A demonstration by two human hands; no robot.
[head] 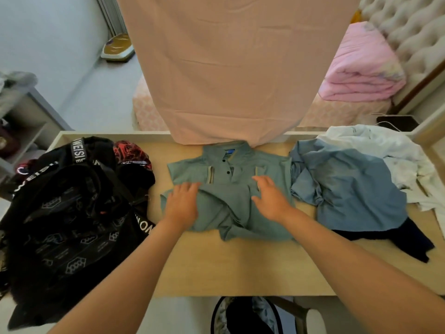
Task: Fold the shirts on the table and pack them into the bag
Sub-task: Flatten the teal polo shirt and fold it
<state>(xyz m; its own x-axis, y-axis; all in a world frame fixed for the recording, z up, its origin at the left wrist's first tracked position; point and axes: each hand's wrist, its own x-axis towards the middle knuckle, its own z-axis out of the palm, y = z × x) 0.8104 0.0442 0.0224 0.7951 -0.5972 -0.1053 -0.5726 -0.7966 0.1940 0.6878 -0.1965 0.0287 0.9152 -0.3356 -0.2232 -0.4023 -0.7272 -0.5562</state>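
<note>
Spotter: Polo shirt, the green one, lies collar-away in the middle of the tabletop, directly in front of you.

Operator: And my hands?

Spotter: They sit apart. Your left hand and right hand both lie flat on the cloth with fingers spread, gripping nothing.

Operator: Which step is that?

Spotter: Mid-fold, I'd judge. The sides look turned in, and you're pressing them smooth. The near edge is bunched, so the next move likely calls for flattening it and bringing the hem up toward the collar. After that, carry the bundle left to the black bag, which slumps on the tabletop's left end. I can't tell where its mouth is.

Operator: What's left after this one?

Spotter: A blue shirt, just right of the polo, a white shirt behind it and a dark garment under them, all loose.

Operator: Any writing?

Spotter: White capitals beginning "WEISI" on the bag's straps. The polo's blue collar tag is too small to read.
</note>
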